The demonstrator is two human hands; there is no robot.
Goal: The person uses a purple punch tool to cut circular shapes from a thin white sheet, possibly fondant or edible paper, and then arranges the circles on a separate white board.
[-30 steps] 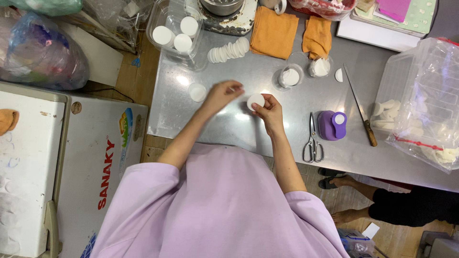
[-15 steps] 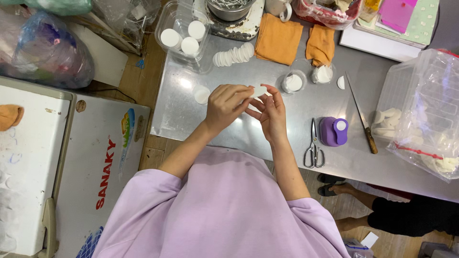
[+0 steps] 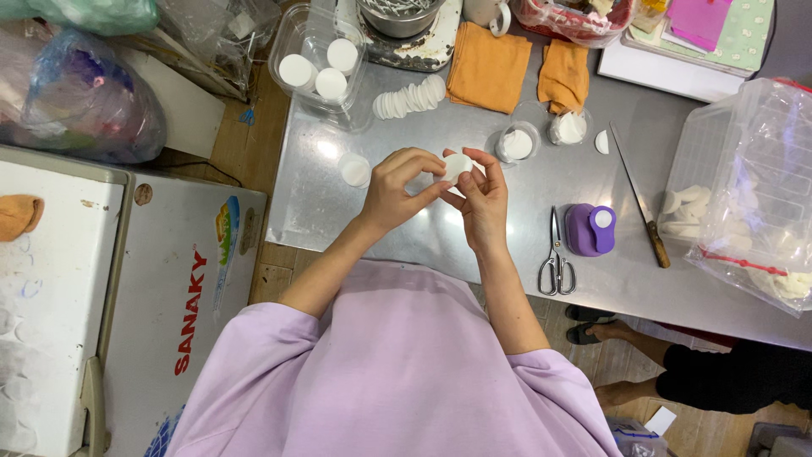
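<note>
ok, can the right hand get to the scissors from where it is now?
Probably yes. The scissors lie flat on the metal table just beside the right hand, with bare table between them. But both hands are pinching a white disc, so the right hand would have to let go first.

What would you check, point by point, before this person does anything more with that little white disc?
1. White disc pinched by both hands: ok.
2. Left hand and right hand lifted above the metal table: ok.
3. Knife lying apart from the hands: ok.
4. Scissors closed, lying flat: ok.
5. Row of white discs within reach: ok.
6. Disc's softness: cannot tell.
</note>
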